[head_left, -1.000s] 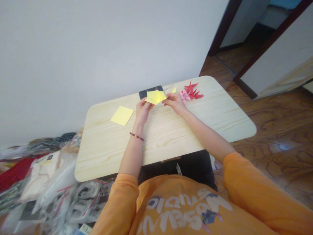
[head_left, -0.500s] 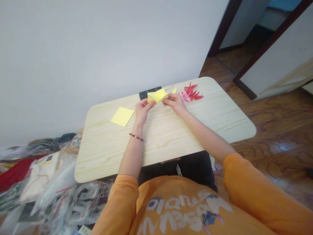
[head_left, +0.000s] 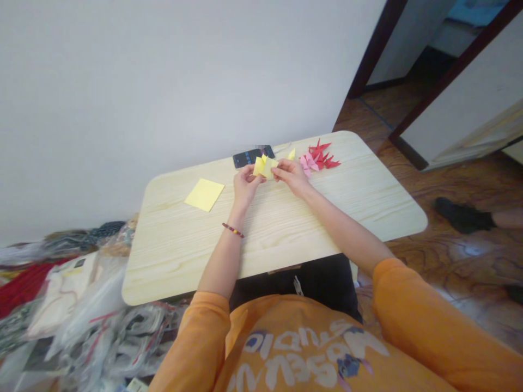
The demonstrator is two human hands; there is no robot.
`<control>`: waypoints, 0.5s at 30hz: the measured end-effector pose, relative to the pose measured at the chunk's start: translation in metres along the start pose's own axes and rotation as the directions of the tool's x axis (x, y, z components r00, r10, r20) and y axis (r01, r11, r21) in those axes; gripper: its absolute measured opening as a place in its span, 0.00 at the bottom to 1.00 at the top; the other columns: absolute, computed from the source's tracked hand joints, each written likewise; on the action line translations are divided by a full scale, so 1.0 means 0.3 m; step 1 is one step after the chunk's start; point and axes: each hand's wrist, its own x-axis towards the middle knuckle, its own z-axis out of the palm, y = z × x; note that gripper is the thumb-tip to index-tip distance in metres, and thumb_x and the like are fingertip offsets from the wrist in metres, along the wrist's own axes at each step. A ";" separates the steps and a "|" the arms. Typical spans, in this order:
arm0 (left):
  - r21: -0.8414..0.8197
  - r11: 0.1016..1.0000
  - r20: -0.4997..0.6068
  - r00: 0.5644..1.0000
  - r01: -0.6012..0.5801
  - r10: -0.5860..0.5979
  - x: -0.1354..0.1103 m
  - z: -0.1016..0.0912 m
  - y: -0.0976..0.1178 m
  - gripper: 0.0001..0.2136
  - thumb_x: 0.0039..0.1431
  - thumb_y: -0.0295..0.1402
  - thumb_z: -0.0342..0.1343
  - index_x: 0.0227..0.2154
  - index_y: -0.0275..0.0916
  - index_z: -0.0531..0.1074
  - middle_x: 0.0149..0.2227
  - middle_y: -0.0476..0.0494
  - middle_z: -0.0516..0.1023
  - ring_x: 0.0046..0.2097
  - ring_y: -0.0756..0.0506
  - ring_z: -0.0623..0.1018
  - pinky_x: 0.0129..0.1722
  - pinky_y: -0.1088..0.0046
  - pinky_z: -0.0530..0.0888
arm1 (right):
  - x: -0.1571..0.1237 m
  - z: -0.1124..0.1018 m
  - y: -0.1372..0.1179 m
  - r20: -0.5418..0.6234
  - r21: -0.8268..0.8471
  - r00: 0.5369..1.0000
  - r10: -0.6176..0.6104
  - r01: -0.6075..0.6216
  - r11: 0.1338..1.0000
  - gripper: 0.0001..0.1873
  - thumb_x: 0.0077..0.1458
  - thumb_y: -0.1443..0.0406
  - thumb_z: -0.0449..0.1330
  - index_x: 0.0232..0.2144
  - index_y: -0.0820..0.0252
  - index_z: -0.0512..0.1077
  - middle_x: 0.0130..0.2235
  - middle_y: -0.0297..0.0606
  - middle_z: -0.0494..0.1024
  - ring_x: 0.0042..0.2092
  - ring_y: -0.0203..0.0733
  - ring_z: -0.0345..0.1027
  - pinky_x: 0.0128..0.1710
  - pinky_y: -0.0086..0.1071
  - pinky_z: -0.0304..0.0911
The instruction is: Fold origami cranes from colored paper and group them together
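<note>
A partly folded piece of yellow origami paper (head_left: 266,167) is held up between both hands over the far side of the table. My left hand (head_left: 245,183) pinches its left side, and my right hand (head_left: 292,176) grips the right edge between thumb and fingers. Left of the hands a flat yellow sheet of paper (head_left: 205,195) lies on the tabletop. Just beyond my right hand are a small yellow folded piece (head_left: 291,154), a pink paper crane (head_left: 309,162) and several red paper cranes (head_left: 324,158).
A phone (head_left: 247,158) with a lit screen lies at the back of the light wooden table (head_left: 175,256), near the wall. Plastic-bagged goods (head_left: 93,316) are piled on the floor at left. Another person's dark shoe (head_left: 463,215) is on the floor at right.
The yellow paper has been drawn in more compactly, and my left hand has shifted slightly right. More of the phone now shows. Another person's foot has come into view at right.
</note>
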 end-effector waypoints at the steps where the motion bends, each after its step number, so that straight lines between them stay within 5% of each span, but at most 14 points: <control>1: 0.001 1.000 0.003 1.000 0.001 -0.001 -0.001 0.002 0.002 0.11 0.41 0.32 0.64 0.31 0.38 0.72 0.33 0.48 0.78 0.31 0.51 0.77 0.32 0.74 0.77 | 0.000 0.000 0.001 0.002 0.006 1.000 0.006 -0.006 1.000 0.20 0.36 0.53 0.69 0.25 0.60 0.68 0.22 0.28 0.69 0.24 0.29 0.61 0.25 0.26 0.61; 9: -0.016 1.000 0.020 1.000 0.019 -0.019 0.000 -0.003 0.004 0.09 0.41 0.29 0.61 0.28 0.38 0.69 0.30 0.49 0.77 0.33 0.51 0.76 0.29 0.78 0.74 | -0.008 0.012 -0.006 0.029 0.151 0.996 0.089 -0.092 0.984 0.22 0.34 0.54 0.70 0.24 0.59 0.64 0.30 0.29 0.72 0.33 0.31 0.66 0.30 0.25 0.64; 15: -0.001 0.999 -0.001 0.999 -0.044 0.044 -0.008 0.006 0.016 0.29 0.42 0.32 0.65 0.50 0.44 0.64 0.35 0.47 0.78 0.32 0.50 0.77 0.31 0.76 0.73 | -0.003 0.014 0.000 -0.017 0.174 0.996 0.084 -0.080 0.982 0.24 0.30 0.54 0.72 0.23 0.59 0.64 0.30 0.30 0.74 0.32 0.32 0.67 0.29 0.25 0.65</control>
